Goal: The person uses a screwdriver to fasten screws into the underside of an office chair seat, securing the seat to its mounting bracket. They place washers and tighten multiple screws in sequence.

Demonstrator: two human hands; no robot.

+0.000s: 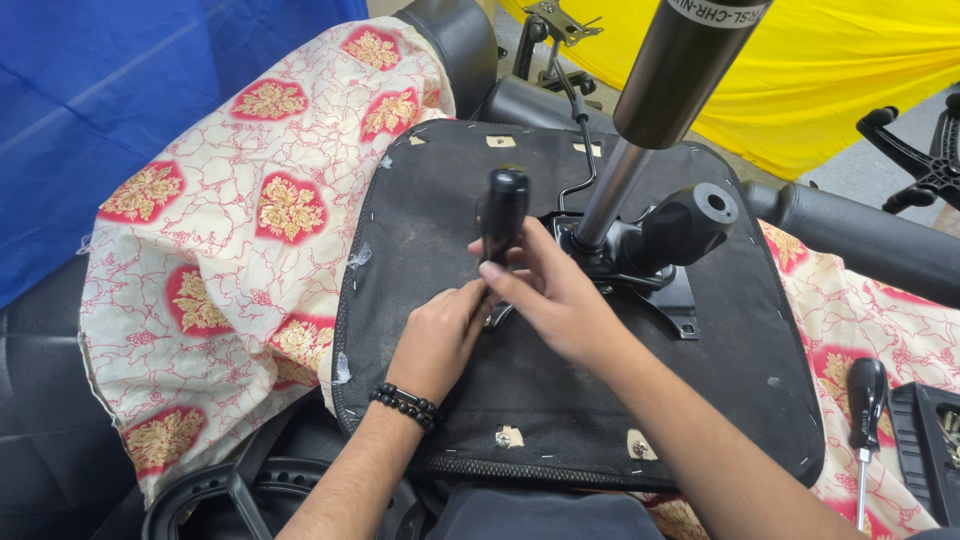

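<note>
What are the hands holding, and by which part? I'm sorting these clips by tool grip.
The right hand holds a black-handled screwdriver upright by the lower end of its handle. The left hand pinches near its shaft, which is hidden, just above the chair seat underside.

A second black-handled screwdriver [866, 420] lies on the patterned cloth [240, 240], right of the upturned seat. A yellow sheet [830, 70] hangs beyond the cloth, a blue sheet [110, 100] to its left.
</note>
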